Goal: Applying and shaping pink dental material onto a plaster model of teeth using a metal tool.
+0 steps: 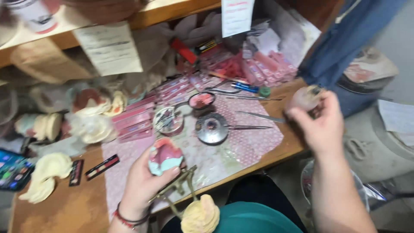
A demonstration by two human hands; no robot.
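My left hand [144, 181] grips a dental model [165, 155] with pink wax gums on a pale green base, mounted on a brass articulator frame [177, 187] that hangs below the hand. A cream plaster cast [200, 215] sits at the frame's lower end. My right hand [321, 123] is raised over the table's right edge and closed on a small pinkish translucent piece [305, 98], which is blurred. Both hands are apart, with the pink patterned mat [246, 140] between them.
On the mat lie a round metal dish [211, 128], a small pink-filled bowl [201, 100], tweezers [261, 116] and thin metal tools. Pink tooth-card boxes [133, 118] and plaster casts [45, 174] crowd the left. A phone [13, 169] lies far left. A wooden shelf with paper notes hangs overhead.
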